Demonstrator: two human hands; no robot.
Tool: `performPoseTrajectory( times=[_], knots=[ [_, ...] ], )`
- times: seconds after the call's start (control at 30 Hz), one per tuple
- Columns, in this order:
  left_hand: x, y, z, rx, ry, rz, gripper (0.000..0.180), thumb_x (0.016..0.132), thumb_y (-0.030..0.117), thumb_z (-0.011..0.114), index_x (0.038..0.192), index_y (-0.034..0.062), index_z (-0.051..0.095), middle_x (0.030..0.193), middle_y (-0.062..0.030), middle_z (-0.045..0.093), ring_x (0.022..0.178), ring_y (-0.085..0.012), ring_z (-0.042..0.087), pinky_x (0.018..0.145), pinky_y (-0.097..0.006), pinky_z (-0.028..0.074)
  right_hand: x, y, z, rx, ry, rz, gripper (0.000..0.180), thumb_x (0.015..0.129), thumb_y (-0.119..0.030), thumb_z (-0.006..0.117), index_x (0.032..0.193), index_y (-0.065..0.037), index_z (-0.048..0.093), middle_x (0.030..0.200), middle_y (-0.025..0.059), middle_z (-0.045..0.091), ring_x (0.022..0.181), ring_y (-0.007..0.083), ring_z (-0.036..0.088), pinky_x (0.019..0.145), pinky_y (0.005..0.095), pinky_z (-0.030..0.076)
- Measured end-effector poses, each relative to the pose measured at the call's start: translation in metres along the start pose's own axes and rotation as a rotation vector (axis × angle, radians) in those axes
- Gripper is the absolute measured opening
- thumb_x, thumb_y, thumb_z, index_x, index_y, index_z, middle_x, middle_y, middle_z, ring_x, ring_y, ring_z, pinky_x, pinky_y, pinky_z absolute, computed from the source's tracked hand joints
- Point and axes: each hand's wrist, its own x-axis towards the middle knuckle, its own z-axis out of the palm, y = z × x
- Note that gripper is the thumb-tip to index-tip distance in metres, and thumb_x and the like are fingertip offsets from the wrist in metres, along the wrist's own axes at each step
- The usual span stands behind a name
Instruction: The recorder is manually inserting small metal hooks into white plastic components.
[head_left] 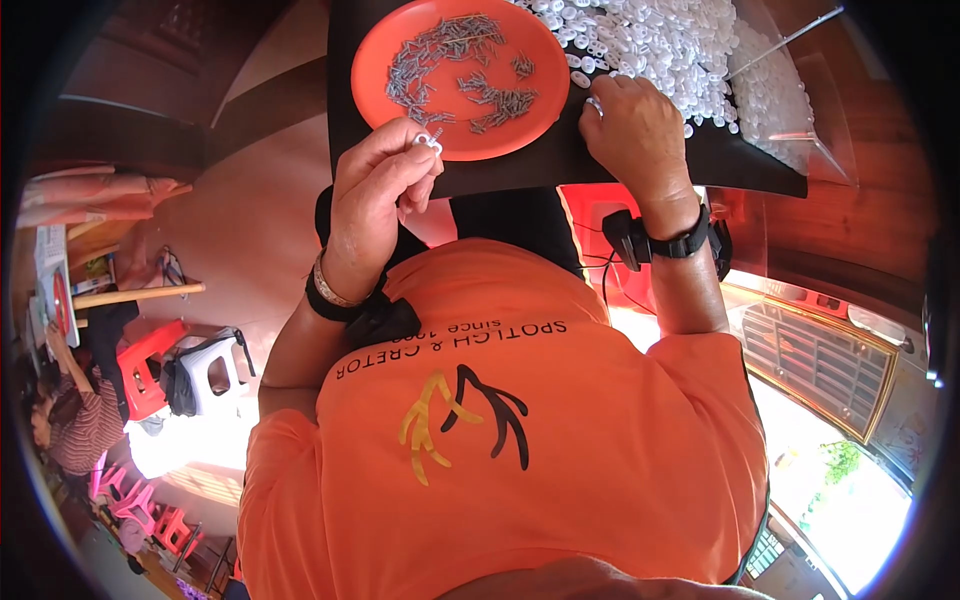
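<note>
My left hand (375, 195) is raised over the near edge of an orange round plate (500, 75). Its thumb and fingers pinch a small white plastic clip (428, 143) with a short grey nail sticking out of it. Heaps of short grey nails (440, 55) lie on the plate. To the right, my right hand (640, 135) rests at the near edge of a large pile of white plastic clips (660, 40). Its fingers are closed, and a bit of white shows by the thumb; what they hold is mostly hidden.
A black tabletop (740, 165) lies under the plate and pile. Clear panels (815, 110) border the pile at the right. Stools (215, 370) and another person (85, 420) are off to the left. Black straps (690, 240) and cables are at my right wrist.
</note>
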Motion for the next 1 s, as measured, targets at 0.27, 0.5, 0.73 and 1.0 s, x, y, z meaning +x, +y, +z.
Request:
performPoseTrajectory(
  times=[0.27, 0.5, 0.73, 1.0],
  knots=[
    [0.0, -0.002, 0.0, -0.003, -0.049, -0.037, 0.019, 0.088, 0.017, 0.051, 0.077, 0.0026, 0.054, 0.059, 0.0016, 0.046, 0.051, -0.0042, 0.039, 0.047, -0.02, 0.028, 0.005, 0.007, 0.008, 0.094, 0.138, -0.006, 0.009, 0.078, -0.013, 0.056, 0.08, -0.006, 0.062, 0.076, 0.0114, 0.064, 0.073, 0.0262, 0.063, 0.064, 0.0363, 0.052],
    [0.003, -0.002, 0.006, -0.012, -0.126, -0.041, 0.02, 0.089, 0.017, 0.052, 0.079, 0.0009, 0.056, 0.059, 0.0011, 0.048, 0.051, -0.0044, 0.041, 0.048, -0.02, 0.03, 0.008, -0.047, -0.028, 1.71, 0.028, 0.324, 0.008, 0.084, 0.002, 0.06, 0.092, 0.002, 0.06, 0.085, 0.0097, 0.068, 0.082, 0.0146, 0.065, 0.077, 0.0243, 0.05],
    [0.003, -0.003, 0.002, -0.088, -0.124, 0.03, 0.02, 0.087, 0.017, 0.051, 0.08, -0.0004, 0.058, 0.068, -0.0045, 0.055, 0.057, -0.0105, 0.051, 0.052, -0.023, 0.039, 0.009, -0.085, -0.017, 1.96, -0.155, 0.301, 0.007, 0.082, 0.002, 0.065, 0.088, 0.001, 0.062, 0.084, 0.006, 0.066, 0.081, 0.0117, 0.064, 0.074, 0.023, 0.052],
    [0.002, 0.003, 0.002, -0.082, -0.028, 0.104, 0.02, 0.088, 0.018, 0.05, 0.077, 0.0012, 0.055, 0.062, -0.0015, 0.051, 0.053, -0.0081, 0.044, 0.05, -0.021, 0.033, 0.013, -0.084, -0.018, 2.016, -0.297, 0.354, 0.01, 0.083, -0.007, 0.066, 0.091, -0.002, 0.063, 0.079, 0.0054, 0.066, 0.068, 0.0092, 0.06, 0.065, 0.0206, 0.048]
  ],
)
